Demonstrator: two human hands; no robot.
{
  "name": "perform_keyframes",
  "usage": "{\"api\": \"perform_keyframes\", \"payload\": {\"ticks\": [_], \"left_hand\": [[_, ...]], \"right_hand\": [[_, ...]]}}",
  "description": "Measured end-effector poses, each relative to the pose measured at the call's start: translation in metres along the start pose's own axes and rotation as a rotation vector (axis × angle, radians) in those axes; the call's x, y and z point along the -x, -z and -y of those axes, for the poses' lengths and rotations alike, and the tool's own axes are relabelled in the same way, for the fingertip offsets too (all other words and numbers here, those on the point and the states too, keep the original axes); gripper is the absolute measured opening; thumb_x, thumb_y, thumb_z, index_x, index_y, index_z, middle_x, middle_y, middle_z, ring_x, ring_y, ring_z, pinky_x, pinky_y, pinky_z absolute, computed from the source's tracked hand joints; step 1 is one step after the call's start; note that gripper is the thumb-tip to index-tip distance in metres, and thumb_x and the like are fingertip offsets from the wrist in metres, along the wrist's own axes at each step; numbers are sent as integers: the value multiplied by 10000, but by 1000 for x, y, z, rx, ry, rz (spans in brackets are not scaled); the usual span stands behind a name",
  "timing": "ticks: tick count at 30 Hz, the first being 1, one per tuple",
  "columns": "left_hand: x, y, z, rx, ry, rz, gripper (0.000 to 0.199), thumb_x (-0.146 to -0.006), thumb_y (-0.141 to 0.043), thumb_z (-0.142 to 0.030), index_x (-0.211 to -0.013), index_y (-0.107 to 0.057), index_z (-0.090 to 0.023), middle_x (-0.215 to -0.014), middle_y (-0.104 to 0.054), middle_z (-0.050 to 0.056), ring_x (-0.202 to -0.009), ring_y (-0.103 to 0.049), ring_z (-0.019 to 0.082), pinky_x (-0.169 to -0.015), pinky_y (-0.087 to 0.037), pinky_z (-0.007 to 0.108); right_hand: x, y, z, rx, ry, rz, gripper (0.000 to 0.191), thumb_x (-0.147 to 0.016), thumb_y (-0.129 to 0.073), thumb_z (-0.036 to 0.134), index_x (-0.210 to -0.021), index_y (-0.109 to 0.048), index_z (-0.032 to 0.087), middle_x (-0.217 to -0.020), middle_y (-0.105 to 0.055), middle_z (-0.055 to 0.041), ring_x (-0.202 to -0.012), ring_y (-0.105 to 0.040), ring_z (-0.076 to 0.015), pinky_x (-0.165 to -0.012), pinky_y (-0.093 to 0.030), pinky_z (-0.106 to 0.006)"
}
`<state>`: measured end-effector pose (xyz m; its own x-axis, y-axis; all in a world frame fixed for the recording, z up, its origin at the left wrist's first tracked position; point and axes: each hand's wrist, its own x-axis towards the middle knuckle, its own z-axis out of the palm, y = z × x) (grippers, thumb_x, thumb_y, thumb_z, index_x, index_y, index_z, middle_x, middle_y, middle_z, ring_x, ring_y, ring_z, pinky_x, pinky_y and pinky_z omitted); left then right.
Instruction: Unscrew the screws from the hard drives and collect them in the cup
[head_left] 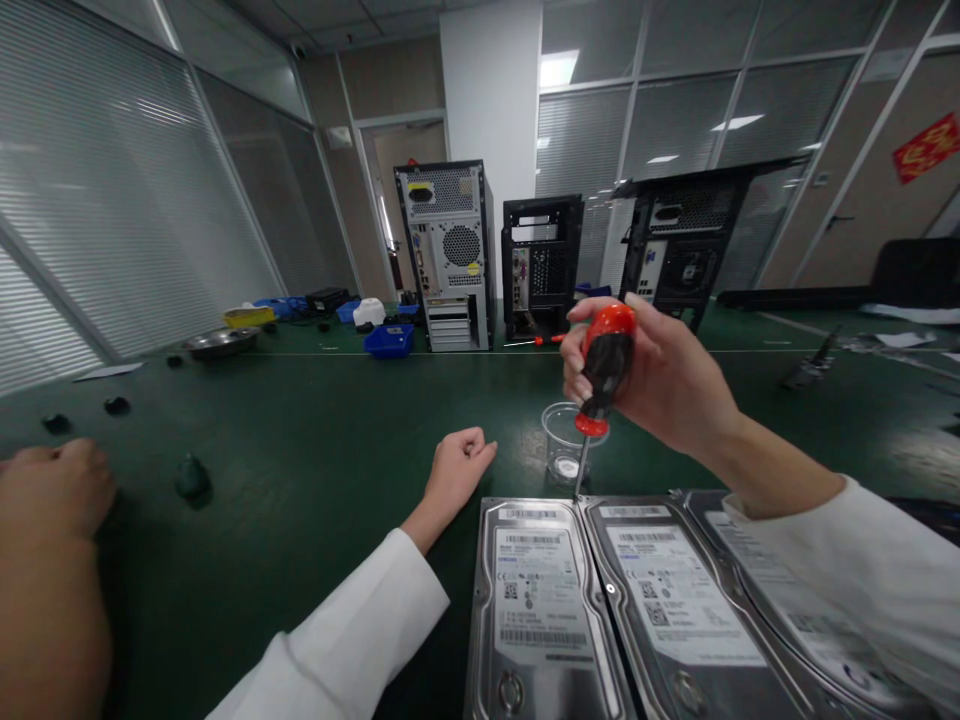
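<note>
Gripped in the right hand (609, 355): a screwdriver (606, 365) with a red-and-black handle, slanting slightly, shaft downward. Grasped well up on the handle, with fingers curled at its left side and the palm to its right; red top showing between the fingers, red collar and metal shaft clear below them. Tip down at the far edge of the hard drives, by the seam between the left drive (540, 600) and the middle drive (675, 590); exact contact too small to tell. Beside the middle one, partly under the right sleeve, a third drive (787, 590).

Just behind the shaft, a clear plastic cup (551, 440). Left of the drives, near the green table (300, 580), the left hand (459, 468), clenched loosely, well apart from the screwdriver; inside of the palm hidden.

Farther back, a second screwdriver (541, 341), lying flat in front of three computer cases (450, 245), standing in a row. To their left, a blue tray (388, 341) and a metal bowl (221, 343). At the far left edge, another person's hand (64, 485).
</note>
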<state>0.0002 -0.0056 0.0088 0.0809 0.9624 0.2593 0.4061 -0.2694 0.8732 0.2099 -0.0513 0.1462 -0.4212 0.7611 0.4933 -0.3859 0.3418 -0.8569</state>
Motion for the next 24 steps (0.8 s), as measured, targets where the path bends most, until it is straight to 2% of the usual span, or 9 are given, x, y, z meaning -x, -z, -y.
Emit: {"api": "perform_keyframes", "payload": {"ticks": [3,6,10,13,16,19,22,24], "left_hand": [[0,1,-3,-13,21,9,374,-764,-562,-285,-547,-285,-157,-509,-275,-53,-526,-258,82,-542,-221,215],[1,1,-5,-14,28,10,379,-782,-566,-249,-549,-283,-154,-513,-270,-56,-531,-258,83,-550,-223,218],[1,1,-7,-41,36,-1,389,-776,-575,-207,-534,-277,-151,-507,-262,-57,-531,-256,82,-557,-217,221],[1,0,-8,-40,40,-1,385,-778,-572,-206,-533,-281,-153,-502,-265,-57,-526,-257,84,-553,-213,224],[1,1,-8,-41,37,-2,381,-778,-573,-207,-532,-288,-153,-507,-270,-56,-530,-262,84,-555,-215,225],[1,1,-9,-35,43,7,383,-781,-573,-209,-536,-284,-153,-505,-269,-59,-527,-261,83,-554,-218,225],[1,1,-8,-26,43,11,385,-785,-570,-217,-540,-279,-155,-502,-267,-60,-525,-259,83,-551,-221,226],[0,1,-7,-25,42,11,385,-784,-570,-225,-540,-279,-155,-502,-268,-60,-525,-257,83,-550,-222,227]], "right_hand": [[-1,2,-2,2,-35,-27,314,-893,-600,453,-1071,-614,195,-867,-578,-12,-694,-591,-119,-653,-531,-253],[-2,3,-5,36,8,-71,278,-843,-694,402,-1012,-617,195,-871,-590,0,-710,-602,-107,-660,-539,-233],[-3,2,-6,70,68,-47,347,-781,-775,320,-909,-467,222,-750,-613,45,-576,-568,-89,-561,-485,-215],[-2,0,-3,72,68,-35,394,-770,-774,332,-889,-410,239,-631,-537,82,-468,-474,-74,-474,-402,-196],[0,-1,0,40,17,-30,301,-838,-645,473,-958,-508,234,-715,-542,30,-552,-513,-109,-541,-472,-252],[0,0,-1,25,-36,-30,332,-884,-557,485,-1081,-603,222,-880,-556,-22,-699,-562,-140,-657,-534,-293],[-1,1,-4,56,-14,-62,300,-848,-657,444,-1030,-619,209,-863,-564,-13,-713,-570,-124,-650,-538,-254],[-2,1,-5,67,28,-80,288,-789,-747,374,-940,-566,209,-829,-590,5,-683,-579,-111,-632,-530,-237]]}}
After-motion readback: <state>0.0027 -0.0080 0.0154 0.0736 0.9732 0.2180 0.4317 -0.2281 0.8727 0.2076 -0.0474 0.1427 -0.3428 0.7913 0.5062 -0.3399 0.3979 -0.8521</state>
